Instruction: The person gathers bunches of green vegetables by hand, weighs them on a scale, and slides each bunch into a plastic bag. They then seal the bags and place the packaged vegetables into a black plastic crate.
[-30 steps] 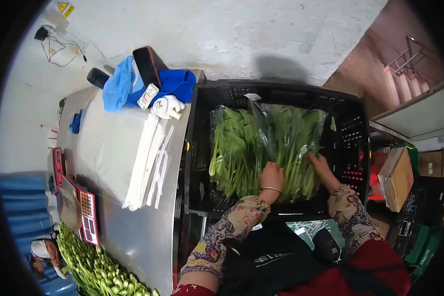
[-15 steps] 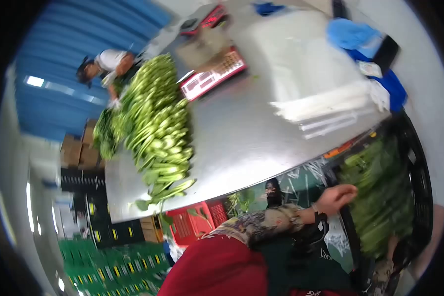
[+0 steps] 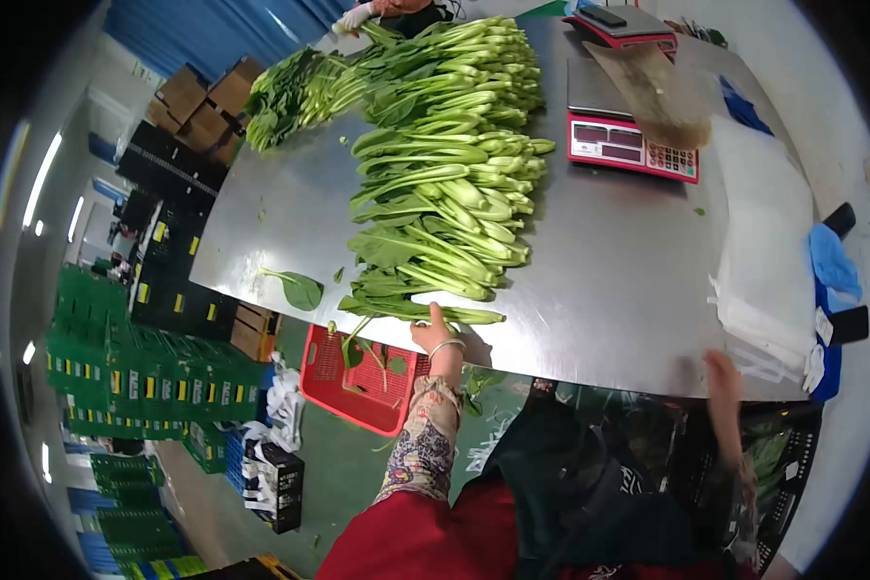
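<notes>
Head-worn view, forward and down

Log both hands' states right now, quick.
Left hand: touching the nearest greens; grip can't be told.
Right hand: blurred, open or closed can't be told.

The tabletop (image 3: 609,290) is smooth, lightly scuffed metal with a soft gloss. On it, the leafy greens (image 3: 454,193) have glossy stalks and duller leaves. Also on the tabletop, the digital scale (image 3: 628,150) has a smooth red plastic housing and a metal plate, partly under a crinkled, translucent brown sheet (image 3: 648,92); the clear bags (image 3: 764,232) look like thin, filmy plastic. Below the tabletop's edge, the basket (image 3: 391,425) is perforated red plastic. Beyond it, the boxes (image 3: 179,92) are matt brown cardboard.
</notes>
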`<state>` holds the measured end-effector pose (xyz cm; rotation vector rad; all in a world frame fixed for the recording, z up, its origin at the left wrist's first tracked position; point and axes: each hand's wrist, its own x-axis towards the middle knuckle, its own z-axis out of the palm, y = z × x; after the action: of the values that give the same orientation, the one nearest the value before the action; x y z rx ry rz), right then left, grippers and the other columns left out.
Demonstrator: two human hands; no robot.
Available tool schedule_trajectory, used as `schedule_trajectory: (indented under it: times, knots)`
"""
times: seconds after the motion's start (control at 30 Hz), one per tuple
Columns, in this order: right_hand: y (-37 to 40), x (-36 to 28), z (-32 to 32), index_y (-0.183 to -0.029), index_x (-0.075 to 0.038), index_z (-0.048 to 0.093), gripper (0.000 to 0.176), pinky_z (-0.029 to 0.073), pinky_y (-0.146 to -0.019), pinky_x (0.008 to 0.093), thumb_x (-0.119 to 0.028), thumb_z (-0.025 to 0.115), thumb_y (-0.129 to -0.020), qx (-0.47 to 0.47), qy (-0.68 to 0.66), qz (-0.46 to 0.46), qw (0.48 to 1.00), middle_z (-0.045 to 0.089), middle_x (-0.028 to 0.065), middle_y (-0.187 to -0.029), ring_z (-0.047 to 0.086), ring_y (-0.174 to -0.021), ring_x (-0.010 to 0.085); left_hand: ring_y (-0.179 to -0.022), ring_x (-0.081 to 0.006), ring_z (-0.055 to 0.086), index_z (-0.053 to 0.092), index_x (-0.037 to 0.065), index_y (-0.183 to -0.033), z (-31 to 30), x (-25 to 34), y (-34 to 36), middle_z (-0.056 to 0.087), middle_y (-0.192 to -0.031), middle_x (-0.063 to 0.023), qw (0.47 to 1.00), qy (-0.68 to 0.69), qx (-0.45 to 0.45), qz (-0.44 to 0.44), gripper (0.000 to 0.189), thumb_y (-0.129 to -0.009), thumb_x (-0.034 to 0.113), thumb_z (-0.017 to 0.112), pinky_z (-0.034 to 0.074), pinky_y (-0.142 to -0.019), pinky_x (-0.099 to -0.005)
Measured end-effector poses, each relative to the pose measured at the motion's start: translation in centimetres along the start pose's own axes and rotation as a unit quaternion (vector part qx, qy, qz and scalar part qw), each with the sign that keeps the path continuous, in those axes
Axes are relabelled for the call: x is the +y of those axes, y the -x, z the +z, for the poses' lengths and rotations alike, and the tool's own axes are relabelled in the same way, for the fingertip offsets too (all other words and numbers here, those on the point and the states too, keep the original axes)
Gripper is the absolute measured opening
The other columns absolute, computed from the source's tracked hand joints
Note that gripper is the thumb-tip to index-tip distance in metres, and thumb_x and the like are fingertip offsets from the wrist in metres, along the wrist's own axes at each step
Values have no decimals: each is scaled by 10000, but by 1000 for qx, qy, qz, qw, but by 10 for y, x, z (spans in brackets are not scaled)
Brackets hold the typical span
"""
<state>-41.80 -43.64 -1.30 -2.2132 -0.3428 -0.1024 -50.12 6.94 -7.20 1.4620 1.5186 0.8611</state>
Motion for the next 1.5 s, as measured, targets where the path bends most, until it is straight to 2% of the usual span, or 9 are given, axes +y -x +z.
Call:
schedule_trajectory:
  times: [0.07, 0.27, 0.37, 0.57, 0.67, 0.8, 1.03, 1.27, 1.5]
  knots:
    - [-54, -64, 64, -1035, 1, 608, 206, 465, -756, 323, -128, 534, -893, -92, -43, -76, 992, 629, 146, -964, 608, -832, 259, -741, -159, 518, 518, -53, -1031, 11, 26, 10, 582, -885, -67, 960, 265, -68, -55, 384, -817, 205, 705, 442, -662, -321]
    - [-173, -168, 261, -1109, 20, 582, 474, 456, -835, 377, -398, 521, -894, -200, 12, -134, 971, 602, 198, -1109, 592, -962, 321, -921, -174, 585, 463, 13, -1206, 41, 36, 0, 566, -1123, -90, 921, 333, -174, -101, 481, -826, 183, 704, 495, -744, -288]
    - [-182, -202, 299, -1106, 39, 594, 618, 441, -823, 376, -526, 499, -877, -336, -73, 44, 938, 614, 179, -1064, 588, -941, 257, -1061, -217, 531, 383, -21, -1307, 43, 72, 4, 515, -1243, -117, 918, 324, -208, -91, 606, -827, 169, 701, 450, -877, -328]
    - [-147, -258, 289, -1061, 73, 590, 824, 460, -758, 370, -696, 495, -781, -474, -22, 182, 861, 641, 198, -969, 618, -872, 295, -970, -248, 600, 442, 16, -1247, 5, 79, -21, 581, -1121, -121, 866, 352, -291, -206, 517, -820, 159, 695, 510, -826, -374]
    - [-133, -244, 319, -1165, 64, 522, 799, 462, -832, 356, -647, 518, -800, -303, -131, 74, 941, 618, 230, -1033, 605, -966, 293, -955, -232, 608, 468, 28, -1233, -5, 87, -23, 590, -1110, -113, 844, 381, -314, -209, 488, -824, 174, 690, 510, -807, -360]
    - [-140, -274, 303, -1313, -96, 457, 693, 450, -876, 380, -566, 547, -813, -480, -142, 58, 864, 586, 207, -1148, 579, -1039, 329, -1030, -222, 582, 472, 34, -1244, -3, 58, -30, 575, -1172, -91, 847, 361, -314, -231, 488, -873, 317, 617, 481, -869, -366]
    - [-150, -334, 193, -1428, -151, 295, 662, 397, -945, 401, -445, 540, -887, -399, -187, -264, 858, 374, 245, -1269, 460, -1132, 395, -1106, -287, 542, 372, -28, -1302, -74, 171, 43, 495, -1252, -164, 836, 452, -309, 38, 704, -785, 321, 696, 466, -937, -413]
    - [-263, -239, 104, -1360, 2, 357, 588, 365, -991, 370, -236, 594, -878, -79, -156, -237, 956, 434, 219, -1292, 438, -1203, 330, -1080, -196, 520, 401, -1, -1243, 107, 280, 117, 510, -1215, -120, 786, 409, -461, 45, 467, -871, 173, 623, 449, -900, -324]
    - [-398, -138, 33, -1340, -18, 399, 476, 405, -925, 275, -268, 503, -948, -81, -327, 12, 941, 545, 82, -1212, 505, -1096, 139, -1074, -232, 502, 357, -38, -1250, 327, 338, 197, 500, -1191, -166, 752, 396, -525, 36, 564, -896, 334, 592, 415, -905, -334]
